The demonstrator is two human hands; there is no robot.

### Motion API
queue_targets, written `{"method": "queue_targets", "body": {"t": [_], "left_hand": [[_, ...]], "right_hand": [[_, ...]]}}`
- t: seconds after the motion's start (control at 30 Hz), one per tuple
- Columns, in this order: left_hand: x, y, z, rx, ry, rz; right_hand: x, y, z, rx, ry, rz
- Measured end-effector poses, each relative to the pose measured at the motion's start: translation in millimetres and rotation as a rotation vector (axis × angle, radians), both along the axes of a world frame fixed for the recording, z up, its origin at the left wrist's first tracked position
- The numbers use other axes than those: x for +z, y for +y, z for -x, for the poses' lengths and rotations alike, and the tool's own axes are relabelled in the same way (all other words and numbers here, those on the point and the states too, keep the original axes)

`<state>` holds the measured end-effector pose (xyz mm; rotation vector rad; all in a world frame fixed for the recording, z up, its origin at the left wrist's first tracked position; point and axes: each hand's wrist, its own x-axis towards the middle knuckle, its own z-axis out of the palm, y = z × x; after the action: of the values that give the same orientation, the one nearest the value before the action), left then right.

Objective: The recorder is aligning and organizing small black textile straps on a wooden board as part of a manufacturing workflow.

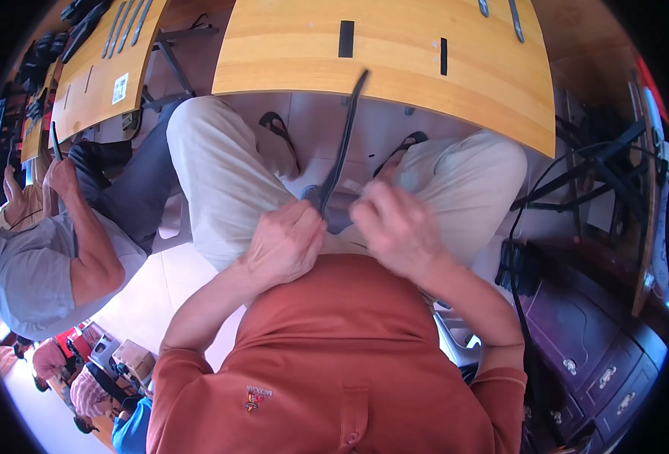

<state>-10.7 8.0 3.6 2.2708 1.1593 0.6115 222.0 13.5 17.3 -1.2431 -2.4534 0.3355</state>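
Observation:
Held in front of my belly, my left hand (289,236) is closed around the lower end of a long, narrow black strip (341,155). The strip rises away from me, bends slightly, and its far tip reaches just over the near edge of the table. My right hand (396,225) is just right of the strip with its fingers curled together and a little smeared by motion. What lies inside those fingers, if anything, is hidden. Both hands are above my lap, between my spread knees.
The wooden table (289,53) ahead carries two short black strips (346,39) and some grey strips (516,21). At left, a co-worker (62,257) sits by another table (92,91), holding a dark strip. Dark drawers (584,356) stand to the right.

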Motion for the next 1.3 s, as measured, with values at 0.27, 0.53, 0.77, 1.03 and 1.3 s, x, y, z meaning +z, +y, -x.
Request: {"method": "queue_targets", "body": {"t": [0.27, 0.53, 0.77, 1.03, 1.3], "left_hand": [[6, -4, 2, -0.021, -0.196, 0.281], [13, -8, -2, -0.026, -0.302, 0.319], [20, -8, -2, -0.017, -0.271, 0.324], [33, 0, -1, -0.081, -0.357, 0.399], [39, -10, -5, 0.006, -0.608, 0.593]], "right_hand": [[-1, 0, 11, 0.024, 0.767, 0.524], [-24, -13, 23, -0.020, 0.933, 0.507], [-16, -10, 19, 0.072, 0.519, -0.011], [-5, 0, 30, 0.003, 0.782, 0.159], [5, -10, 45, -0.010, 1.002, 0.209]]}}
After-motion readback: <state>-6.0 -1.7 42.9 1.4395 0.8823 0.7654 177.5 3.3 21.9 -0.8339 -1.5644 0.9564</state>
